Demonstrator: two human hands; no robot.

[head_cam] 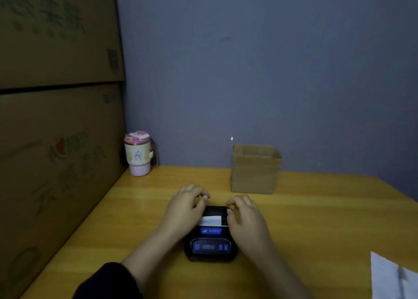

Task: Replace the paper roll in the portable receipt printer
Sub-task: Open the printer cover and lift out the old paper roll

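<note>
Black plastic is what we are looking at first: the small printer (pixel 210 235) is sitting on the yellow wooden table (pixel 316 219), close to us and in the middle; our two hands are covering its sides, so we are not seeing its edges there; our left hand (pixel 185 210) is resting against its left side with the fingers curled loosely near the far corner; our right hand (pixel 246 219) is lying against its right side, fingers bent and a little apart, the tips touching the top edge; we cannot tell if either hand is gripping hard. A white strip of paper (pixel 211 220) is poking out across the top of the printer; below it a blue label and some blue buttons are showing, but the writing is too blurry to read. A white sheet (pixel 389 278) is getting cut off at the lower right; a small brown box (pixel 254 169) is standing open behind the printer; a pink cup (pixel 138 154) is waiting in the corner by the big cardboard boxes (pixel 56 117).
</note>
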